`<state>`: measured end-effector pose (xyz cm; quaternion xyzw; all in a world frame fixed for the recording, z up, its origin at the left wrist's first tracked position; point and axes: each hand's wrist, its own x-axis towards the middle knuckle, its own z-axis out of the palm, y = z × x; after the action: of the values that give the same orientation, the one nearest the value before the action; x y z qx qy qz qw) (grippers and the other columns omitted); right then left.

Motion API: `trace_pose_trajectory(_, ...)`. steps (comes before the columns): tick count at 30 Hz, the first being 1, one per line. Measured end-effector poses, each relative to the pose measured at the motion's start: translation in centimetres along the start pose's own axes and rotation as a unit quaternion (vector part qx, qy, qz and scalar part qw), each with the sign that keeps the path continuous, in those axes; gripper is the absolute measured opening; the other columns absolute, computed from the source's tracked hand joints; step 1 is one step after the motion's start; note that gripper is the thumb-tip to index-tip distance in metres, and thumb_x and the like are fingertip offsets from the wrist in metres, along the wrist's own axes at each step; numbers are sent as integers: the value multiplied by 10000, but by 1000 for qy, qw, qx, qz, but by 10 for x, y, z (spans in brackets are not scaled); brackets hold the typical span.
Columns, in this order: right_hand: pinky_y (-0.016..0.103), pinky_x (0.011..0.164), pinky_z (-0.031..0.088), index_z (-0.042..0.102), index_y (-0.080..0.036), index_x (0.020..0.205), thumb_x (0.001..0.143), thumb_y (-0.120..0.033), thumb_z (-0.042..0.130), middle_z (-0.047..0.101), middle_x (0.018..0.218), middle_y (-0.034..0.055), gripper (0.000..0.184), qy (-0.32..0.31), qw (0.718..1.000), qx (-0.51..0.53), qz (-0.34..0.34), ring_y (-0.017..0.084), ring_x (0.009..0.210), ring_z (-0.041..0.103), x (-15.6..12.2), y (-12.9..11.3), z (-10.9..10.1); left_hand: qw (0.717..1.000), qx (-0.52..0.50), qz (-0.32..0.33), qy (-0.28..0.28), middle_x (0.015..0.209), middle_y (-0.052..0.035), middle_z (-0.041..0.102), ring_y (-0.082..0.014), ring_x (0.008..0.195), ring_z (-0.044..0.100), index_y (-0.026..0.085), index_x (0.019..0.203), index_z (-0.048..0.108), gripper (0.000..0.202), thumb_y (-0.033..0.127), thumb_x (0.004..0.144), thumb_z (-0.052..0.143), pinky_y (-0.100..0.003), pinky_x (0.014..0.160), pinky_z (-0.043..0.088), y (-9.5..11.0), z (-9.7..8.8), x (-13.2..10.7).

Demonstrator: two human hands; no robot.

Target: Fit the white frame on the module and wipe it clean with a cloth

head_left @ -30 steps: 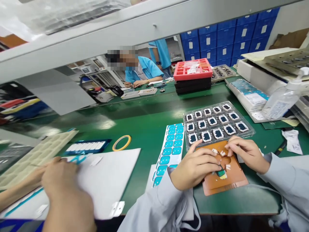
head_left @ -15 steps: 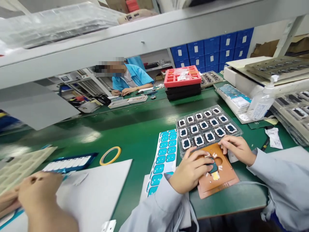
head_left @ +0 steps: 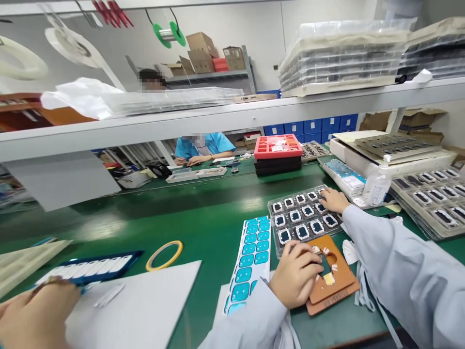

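Left hand [head_left: 295, 276] curves over a brown fixture plate [head_left: 336, 291] at the near side of the green surface [head_left: 203, 213], its fingers [head_left: 308, 257] reaching a dark piece [head_left: 325, 265] set in the plate's cutout; whether they pinch it, I cannot tell. Small pale tabs and a yellow patch [head_left: 329, 278] lie around that cutout. Right hand [head_left: 333, 199], coming from a grey-blue sleeve [head_left: 399, 261], rests on the far right corner of a clear blister tray [head_left: 303, 237], fingers loosely spread, nothing visibly held. That tray, with rows of white-rimmed dark parts, sits just beyond the plate.

Left of the plate lies a sheet of cyan rounded stickers [head_left: 250, 261]. Further left are a yellow tape ring [head_left: 164, 255], a navy tray of white strips [head_left: 89, 266] and a white board [head_left: 134, 305], with a co-worker's bare hand [head_left: 36, 315] at the lower left corner.

White labels on the blue bins [head_left: 308, 127] and the pump bottle [head_left: 378, 186] are too small to read. Green surface runs on past the tray to a white shelf [head_left: 232, 112], with stacked grey trays [head_left: 428, 201] at the right.
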<state>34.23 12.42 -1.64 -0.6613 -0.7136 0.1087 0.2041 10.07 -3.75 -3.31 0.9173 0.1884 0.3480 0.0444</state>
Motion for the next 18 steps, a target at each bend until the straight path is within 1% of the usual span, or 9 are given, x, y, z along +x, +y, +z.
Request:
trace_pose_trajectory(2, 476, 921, 513, 579, -166, 1222, 946, -321, 606, 578, 1264, 97, 317, -1, 1000, -12, 23, 252, 1098, 593, 9, -2, 3, 1000, -8, 4, 8, 980, -54, 727, -233, 979, 563, 214, 980, 666, 269, 157, 833, 448, -463, 897, 390, 1, -1, 1)
trace_pose_trajectory(5, 460, 892, 529, 584, -161, 1208, 945, -318, 609, 594, 1231, 93, 307, 1, 999, 3, 37, 243, 1066, 607, 18, -4, 3, 1000, -5, -1, 4, 1001, -50, 724, -235, 986, 561, 212, 973, 663, 261, 165, 833, 447, -450, 886, 389, 1, 0, 1)
trace_pose_trajectory(8, 444, 871, 539, 588, -157, 1194, 947, -320, 607, 603, 1207, 89, 297, 13, 998, 53, 33, 233, 1035, 618, 21, -5, -6, 1000, -4, -12, -3, 1020, -45, 723, -237, 1018, 561, 221, 972, 662, 249, 188, 846, 450, -449, 905, 380, 0, 0, 0)
trace_pose_trajectory(10, 429, 854, 544, 590, -149, 1177, 948, -312, 603, 614, 1166, 84, 281, 19, 994, 104, 12, 222, 1006, 624, 16, -8, -15, 1000, -14, -17, 4, 1013, -43, 723, -238, 1025, 561, 223, 969, 659, 225, 223, 852, 467, -449, 909, 371, 1, 0, 0)
trace_pose_trajectory(12, 399, 837, 547, 586, -145, 1165, 944, -296, 595, 633, 1073, 71, 268, 9, 986, 165, -23, 204, 956, 632, 1, -12, -24, 999, -27, -19, 9, 1005, -47, 721, -242, 1027, 561, 218, 975, 651, 212, 279, 857, 486, -449, 906, 364, 2, 0, 0)
trace_pose_trajectory(13, 377, 827, 550, 582, -147, 1166, 938, -294, 591, 640, 1012, 61, 272, -4, 979, 197, -43, 193, 922, 637, -11, -15, -29, 999, -32, -19, 8, 1005, -51, 719, -245, 1028, 560, 214, 981, 646, 219, 311, 859, 493, -450, 907, 359, 2, -1, 1)
trace_pose_trajectory(15, 333, 769, 563, 575, -158, 1175, 909, -335, 601, 640, 908, 35, 321, -49, 962, 255, -79, 171, 819, 650, -43, -21, -37, 999, -37, -16, 3, 1017, -57, 717, -249, 1034, 557, 206, 1000, 638, 249, 362, 860, 503, -454, 917, 348, 3, -1, 1)
trace_pose_trajectory(18, 294, 636, 561, 581, -183, 1186, 874, -450, 613, 632, 840, 19, 412, -127, 934, 314, -108, 148, 663, 648, -99, -28, -43, 999, -37, -8, 7, 1048, -59, 712, -252, 1042, 547, 201, 1026, 629, 278, 389, 858, 512, -459, 924, 331, 2, 0, 2)
